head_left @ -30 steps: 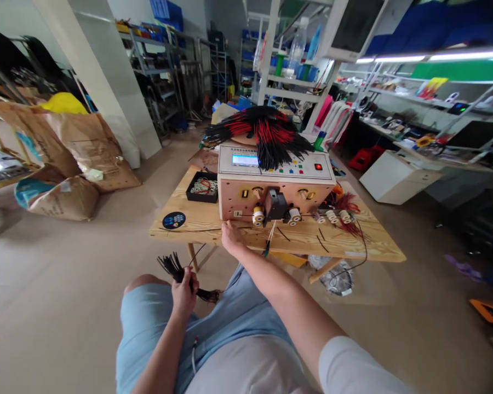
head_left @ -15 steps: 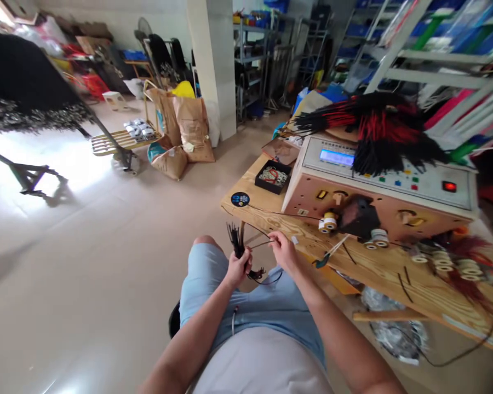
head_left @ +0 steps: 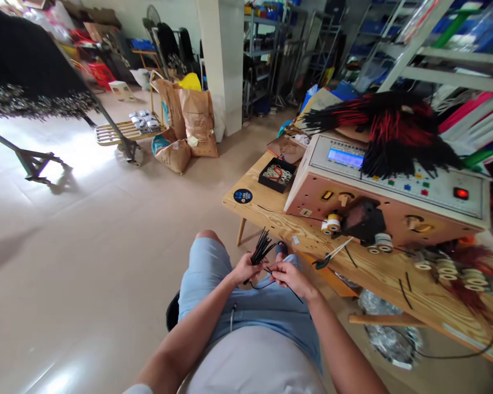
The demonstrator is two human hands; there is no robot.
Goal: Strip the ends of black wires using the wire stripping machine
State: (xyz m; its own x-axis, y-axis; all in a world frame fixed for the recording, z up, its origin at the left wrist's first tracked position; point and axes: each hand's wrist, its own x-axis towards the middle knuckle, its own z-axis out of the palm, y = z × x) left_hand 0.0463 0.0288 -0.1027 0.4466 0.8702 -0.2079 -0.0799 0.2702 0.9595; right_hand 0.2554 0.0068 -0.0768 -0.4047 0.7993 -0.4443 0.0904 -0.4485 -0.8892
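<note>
My left hand (head_left: 244, 269) is closed around a bundle of short black wires (head_left: 261, 250) that fans upward over my lap. My right hand (head_left: 290, 277) pinches a single black wire (head_left: 271, 280) right beside the bundle, and the two hands almost touch. Both hover above my light blue shorts, just in front of the wooden table (head_left: 271, 219). On the table stands a beige wire-cutting machine (head_left: 386, 191) with a blue display and a lit red switch, and a heap of red and black cut wires (head_left: 390, 128) lies across its top.
A black tray (head_left: 276, 175) of small parts and a round blue sticker (head_left: 242, 195) sit at the table's left end. Brown paper sacks (head_left: 189, 126) lean by a white pillar. Metal shelving lines the back, and a black fringed rack (head_left: 24, 82) stands far left.
My right hand left the table edge with a black wire and came down to my lap beside the left hand's bundle. The view swung left.
</note>
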